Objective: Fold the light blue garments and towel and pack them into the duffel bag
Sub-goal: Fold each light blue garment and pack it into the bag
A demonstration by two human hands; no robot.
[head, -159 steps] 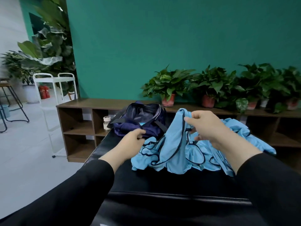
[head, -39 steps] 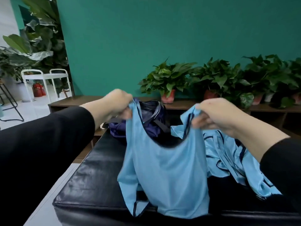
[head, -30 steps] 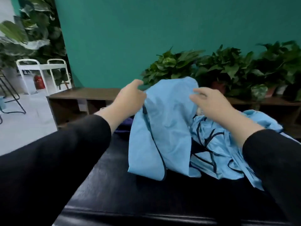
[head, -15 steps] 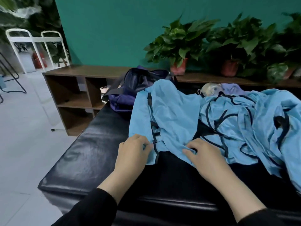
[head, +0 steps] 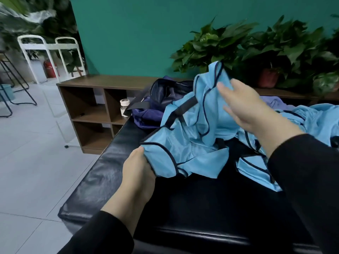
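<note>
Two hands work one light blue mesh garment with dark navy trim (head: 185,143) on the black padded bench (head: 102,173). Left hand (head: 137,169) pinches the garment's near corner. Right hand (head: 244,105), fingers straight and spread, lifts the raised far portion. Navy fabric duffel bag (head: 156,105) sits unzipped just behind the garment. More light blue garments (head: 315,118) are heaped at right.

left hand (head: 137,173) fingers: under garment (head: 185,143) | right hand (head: 245,105): motion-blurred
</note>
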